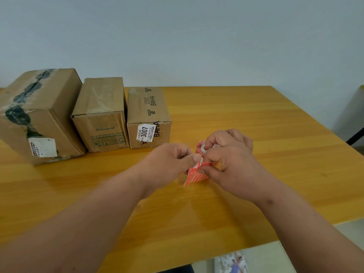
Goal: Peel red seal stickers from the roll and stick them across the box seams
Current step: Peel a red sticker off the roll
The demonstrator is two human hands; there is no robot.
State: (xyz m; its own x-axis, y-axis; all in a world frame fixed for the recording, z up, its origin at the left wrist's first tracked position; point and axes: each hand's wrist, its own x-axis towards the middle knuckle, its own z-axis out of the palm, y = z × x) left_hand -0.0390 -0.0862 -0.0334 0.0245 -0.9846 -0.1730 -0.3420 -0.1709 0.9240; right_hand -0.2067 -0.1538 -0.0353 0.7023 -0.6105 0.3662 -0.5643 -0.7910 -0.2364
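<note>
Red sticker roll (201,147) with white print, strip pinched by both hands.

three boxes (102,113) stand in a row on the table (256,119), far left; the sticker roll (201,147) sits right of them, nearer.

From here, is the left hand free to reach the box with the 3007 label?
Probably not yet: the left hand pinches the sticker at the roll. The table toward the box looks unobstructed.
</note>
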